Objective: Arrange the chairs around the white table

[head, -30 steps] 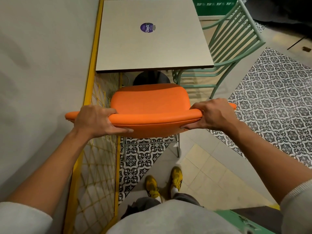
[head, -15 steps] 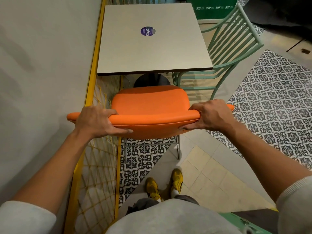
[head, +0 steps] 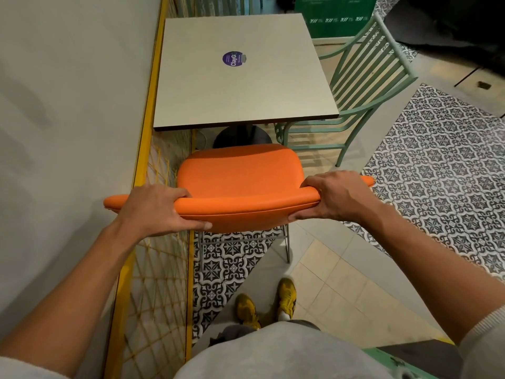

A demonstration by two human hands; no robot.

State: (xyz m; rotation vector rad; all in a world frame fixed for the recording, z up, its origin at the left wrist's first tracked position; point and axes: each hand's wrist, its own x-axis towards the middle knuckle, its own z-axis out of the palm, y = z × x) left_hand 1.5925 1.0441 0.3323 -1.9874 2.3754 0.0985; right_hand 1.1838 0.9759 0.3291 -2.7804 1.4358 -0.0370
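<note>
An orange padded chair (head: 240, 176) stands at the near side of the white table (head: 237, 88), its seat front just short of the table edge. My left hand (head: 155, 209) grips the left end of its curved backrest, and my right hand (head: 336, 198) grips the right end. A mint green slatted metal chair (head: 363, 77) stands at the table's right side, its seat partly tucked under the top. A round purple sticker (head: 232, 58) sits on the table.
A pale wall (head: 68, 105) with a yellow rail and yellow mesh (head: 155, 269) runs close along the left. Patterned tiles (head: 442, 173) cover the floor at right. My yellow shoes (head: 285, 299) stand behind the orange chair. A green edge (head: 382, 356) shows at bottom right.
The table sits a little lower in view and the orange chair's seat has pulled slightly back from the table edge. Both hands keep the same grip on the backrest.
</note>
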